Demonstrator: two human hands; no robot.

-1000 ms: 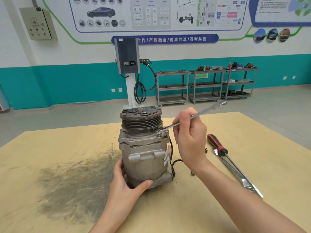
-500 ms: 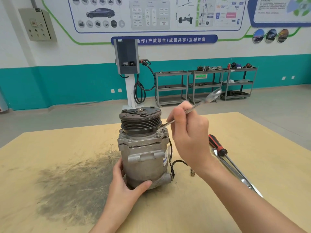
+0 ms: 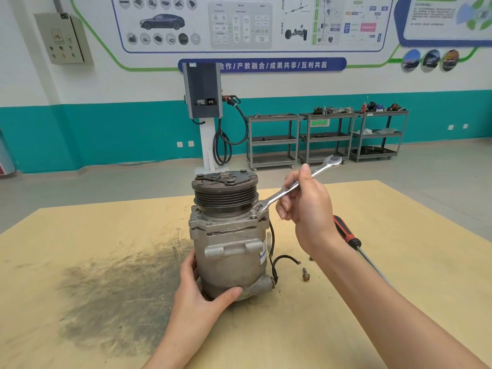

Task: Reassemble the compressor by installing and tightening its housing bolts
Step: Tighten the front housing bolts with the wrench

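Swung nearer since 0.5 s ago, wrench [image 3: 292, 186] sits on bolt [image 3: 253, 213], pinched by right hand [image 3: 308, 209]. Left hand [image 3: 202, 288] grips compressor [image 3: 229, 251] mid-tabletop. Risk: steep wrench slips, rounding bolt; 1 spare bolt [image 3: 305, 274] may roll.

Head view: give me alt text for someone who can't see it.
A right hand holds a wrench on a bolt atop an upright compressor, while the left hand steadies its base. A loose bolt and screwdriver lie on the table.
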